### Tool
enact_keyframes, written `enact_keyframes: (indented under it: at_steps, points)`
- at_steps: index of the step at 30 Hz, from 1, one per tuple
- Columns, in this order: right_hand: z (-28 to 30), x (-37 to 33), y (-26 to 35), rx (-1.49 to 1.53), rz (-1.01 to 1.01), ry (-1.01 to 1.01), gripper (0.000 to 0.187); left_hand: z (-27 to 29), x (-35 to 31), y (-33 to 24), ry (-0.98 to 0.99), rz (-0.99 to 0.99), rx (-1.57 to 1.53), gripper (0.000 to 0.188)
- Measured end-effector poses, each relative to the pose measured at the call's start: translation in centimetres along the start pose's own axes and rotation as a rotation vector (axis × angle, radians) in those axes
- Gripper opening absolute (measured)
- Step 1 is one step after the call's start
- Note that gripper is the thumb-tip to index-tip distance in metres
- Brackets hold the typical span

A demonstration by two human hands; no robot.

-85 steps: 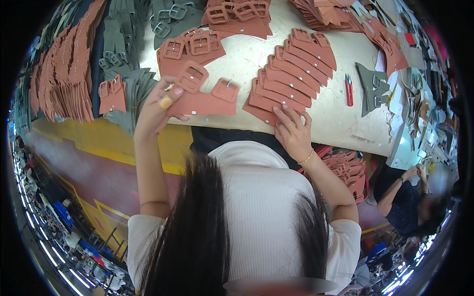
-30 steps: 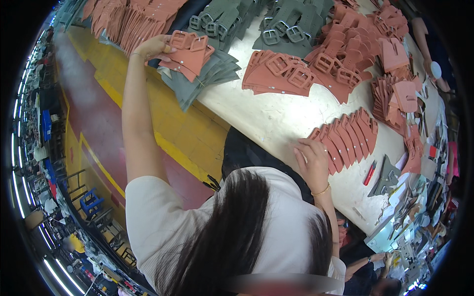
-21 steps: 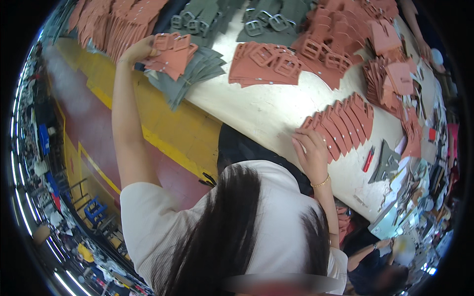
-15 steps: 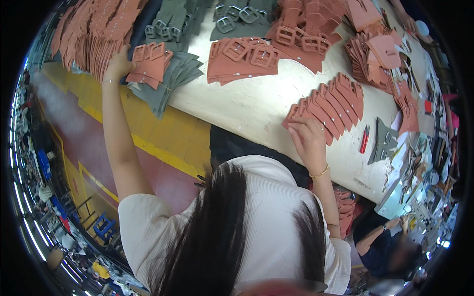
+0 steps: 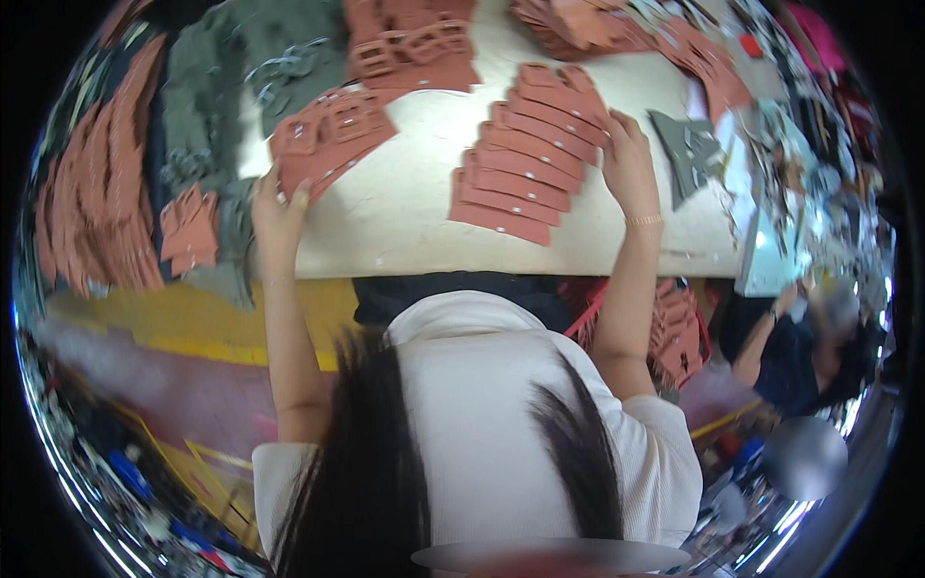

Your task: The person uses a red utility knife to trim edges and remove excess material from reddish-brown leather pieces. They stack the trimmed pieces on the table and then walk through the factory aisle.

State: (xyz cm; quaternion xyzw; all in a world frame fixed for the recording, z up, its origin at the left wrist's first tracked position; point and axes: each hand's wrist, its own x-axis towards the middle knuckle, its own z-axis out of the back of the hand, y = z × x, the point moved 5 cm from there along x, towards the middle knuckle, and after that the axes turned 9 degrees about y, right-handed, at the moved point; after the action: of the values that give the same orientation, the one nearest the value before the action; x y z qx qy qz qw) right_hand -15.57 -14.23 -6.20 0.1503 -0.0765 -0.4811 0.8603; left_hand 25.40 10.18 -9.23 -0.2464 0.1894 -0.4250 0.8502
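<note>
Thumb and fingers apart, my left hand (image 5: 279, 214) is at the near left corner of a small pile of reddish-brown leather pieces with covered buckles (image 5: 332, 138). Motion blur there hides whether it grips the corner. My right hand (image 5: 630, 166), a bracelet at its wrist, has its fingers stretched along the right edge of a fanned row of reddish-brown leather pieces (image 5: 520, 166). These overlap in steps, slanting away from me across the white table (image 5: 405, 217). The fingertips meet the row's far right side.
Strips of reddish-brown leather (image 5: 101, 207) and dark green straps (image 5: 198, 96) lie at the left. More buckled straps (image 5: 409, 53) are farther back. A green piece (image 5: 686, 154) lies to the right. A red basket (image 5: 701, 323) of pieces stands below the edge. Another person (image 5: 785, 352) is at right.
My left hand has moved from the strips at the far left to the buckled pile. My right hand has shifted from the row's near end to its right edge. The view has turned.
</note>
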Motion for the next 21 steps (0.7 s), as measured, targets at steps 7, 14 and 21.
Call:
enact_keyframes:
  at_steps: [7, 14, 21]
  points:
    - [-1.7, 3.9, -2.0, -0.046, -0.139, 0.062, 0.049, -0.9, -0.9, -0.2, -0.099, 0.111, 0.092, 0.049]
    - [-2.9, 3.4, -1.1, 0.005, -0.15, 0.103, 0.05, -0.9, -0.5, 0.9, -0.038, 0.127, -0.185, 0.036]
    - [-3.3, 1.0, -1.0, 0.015, -0.087, 0.046, 0.048, -1.0, -0.2, 1.3, 0.039, 0.132, -0.465, 0.026]
